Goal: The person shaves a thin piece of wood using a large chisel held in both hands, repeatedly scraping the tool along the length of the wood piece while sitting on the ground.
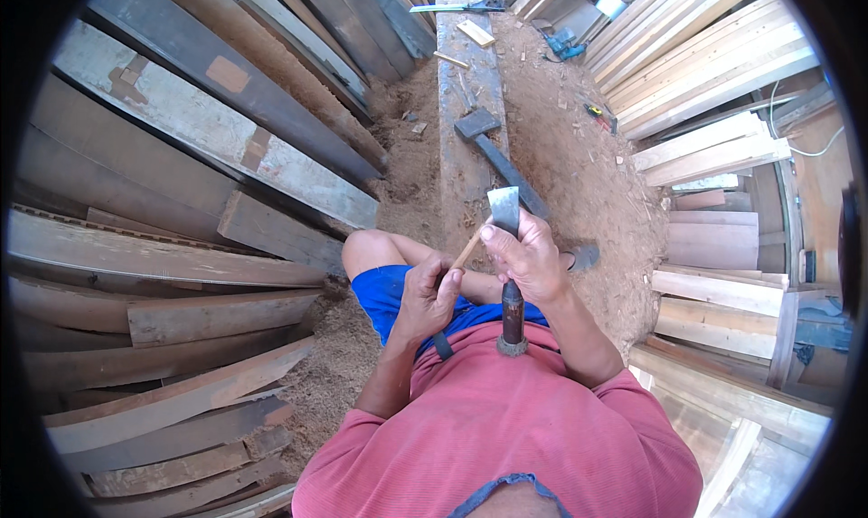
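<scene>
My right hand (pixel 532 258) grips a wide chisel (pixel 504 209) around its shaft, blade up and dark round handle (pixel 513 319) pointing down toward my pink shirt. My left hand (pixel 427 294) is closed on a thin light wooden stick (pixel 468 247) that slants up to the chisel's blade edge, where it touches. Both hands sit over my lap, above blue shorts and a bare knee.
A long grey timber beam (pixel 463 147) runs ahead with an axe-like tool (pixel 493 143) lying on it and a handsaw (pixel 452 7) at its far end. Stacked old planks (pixel 181 247) fill the left; pale new boards (pixel 714 57) lean on the right. Sawdust covers the ground.
</scene>
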Demonstrator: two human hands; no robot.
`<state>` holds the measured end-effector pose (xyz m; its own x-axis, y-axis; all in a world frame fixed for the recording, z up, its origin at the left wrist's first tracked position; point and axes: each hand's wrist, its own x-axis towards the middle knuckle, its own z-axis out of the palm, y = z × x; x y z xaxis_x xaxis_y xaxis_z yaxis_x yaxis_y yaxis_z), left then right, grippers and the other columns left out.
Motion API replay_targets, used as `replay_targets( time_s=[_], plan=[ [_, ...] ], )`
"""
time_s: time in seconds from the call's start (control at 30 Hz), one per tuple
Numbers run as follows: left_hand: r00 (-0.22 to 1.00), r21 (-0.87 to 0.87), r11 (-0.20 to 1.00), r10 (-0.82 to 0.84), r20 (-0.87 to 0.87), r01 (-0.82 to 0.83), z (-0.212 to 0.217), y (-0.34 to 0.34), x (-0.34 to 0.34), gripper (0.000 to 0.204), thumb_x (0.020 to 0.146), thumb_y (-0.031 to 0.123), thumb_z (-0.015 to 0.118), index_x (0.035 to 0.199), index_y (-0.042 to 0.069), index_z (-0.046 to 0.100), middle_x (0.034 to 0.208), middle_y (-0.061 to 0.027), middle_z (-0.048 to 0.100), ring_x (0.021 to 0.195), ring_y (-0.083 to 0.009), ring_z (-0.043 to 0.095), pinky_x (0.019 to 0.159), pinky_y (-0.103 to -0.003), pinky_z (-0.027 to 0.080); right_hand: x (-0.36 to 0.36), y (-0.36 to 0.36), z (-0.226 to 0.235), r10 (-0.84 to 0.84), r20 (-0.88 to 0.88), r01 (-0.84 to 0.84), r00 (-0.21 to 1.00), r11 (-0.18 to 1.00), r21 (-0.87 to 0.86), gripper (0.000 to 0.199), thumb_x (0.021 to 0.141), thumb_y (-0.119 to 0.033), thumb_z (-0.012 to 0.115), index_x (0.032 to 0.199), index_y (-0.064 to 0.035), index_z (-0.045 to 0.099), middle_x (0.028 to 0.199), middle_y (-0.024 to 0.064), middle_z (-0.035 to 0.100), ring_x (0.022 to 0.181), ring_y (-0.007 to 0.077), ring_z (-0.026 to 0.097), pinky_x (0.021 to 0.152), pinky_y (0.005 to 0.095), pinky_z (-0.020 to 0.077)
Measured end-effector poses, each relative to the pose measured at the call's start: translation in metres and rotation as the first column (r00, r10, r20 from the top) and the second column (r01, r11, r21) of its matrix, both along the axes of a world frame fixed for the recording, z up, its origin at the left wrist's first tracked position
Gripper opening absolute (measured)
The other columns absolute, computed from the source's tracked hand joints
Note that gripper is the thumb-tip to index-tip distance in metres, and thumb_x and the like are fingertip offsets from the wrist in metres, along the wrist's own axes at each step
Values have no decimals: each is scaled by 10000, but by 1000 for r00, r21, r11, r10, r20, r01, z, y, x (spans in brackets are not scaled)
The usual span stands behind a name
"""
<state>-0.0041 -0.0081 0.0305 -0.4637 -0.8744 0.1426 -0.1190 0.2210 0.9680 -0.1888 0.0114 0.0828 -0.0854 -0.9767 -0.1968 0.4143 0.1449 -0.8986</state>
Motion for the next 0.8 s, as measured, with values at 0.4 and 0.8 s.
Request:
replay_targets(
  time_s=[0.4, 0.8],
  plan=[
    [975, 379, 910, -98, -198, 168, 9, 4, -8, 200, 1002, 209, 464, 953, 33, 545, 623, 26, 460, 553, -61, 404, 508, -226, 333, -5, 1, -15, -77, -144, 76, 987, 997, -14, 82, 920, -137, 600, 898, -64, 569, 621, -65, 486, 488, 2, 433, 424, 195, 357],
    [894, 709, 667, 143, -424, 229, -8, -15, -17, 279, 1037, 274, 396, 902, 67, 526, 595, 26, 408, 511, -74, 367, 484, -234, 310, 20, 7, -4, -89, 584, 6, 807, 990, 143, 143, 1001, -200, 463, 1079, -87, 501, 802, 12, 530, 567, 89, 494, 495, 269, 452]
  ],
)
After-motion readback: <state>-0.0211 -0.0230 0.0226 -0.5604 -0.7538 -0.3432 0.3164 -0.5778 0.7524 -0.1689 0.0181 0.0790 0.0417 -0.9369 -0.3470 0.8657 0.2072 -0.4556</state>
